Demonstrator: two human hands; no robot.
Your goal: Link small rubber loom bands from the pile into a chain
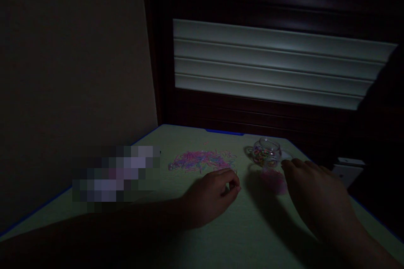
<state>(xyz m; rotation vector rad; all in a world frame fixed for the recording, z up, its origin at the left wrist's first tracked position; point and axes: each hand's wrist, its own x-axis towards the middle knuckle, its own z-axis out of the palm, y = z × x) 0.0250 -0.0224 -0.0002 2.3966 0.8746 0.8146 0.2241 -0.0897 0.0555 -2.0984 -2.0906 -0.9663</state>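
My left hand (214, 195) is over the table just in front of a loose pile of thin pink, purple and blue pieces (203, 161). Its thumb and index finger are pinched together, and anything between them is too small to make out. My right hand (315, 195) is raised at the right, palm down with bent fingers, its fingertips beside a clear bag or container of pink pieces (274, 180); what it grips, if anything, is hidden. Just behind stands an open round glass jar (267, 153) with multicoloured small rings inside.
The pale green table (233, 239) has a blue edge. A blurred-out, pixelated item (118, 174) lies at the left. White box-like objects (347, 170) are beyond the right edge. A wall and dark panelling with pale slats (268, 61) stand behind.
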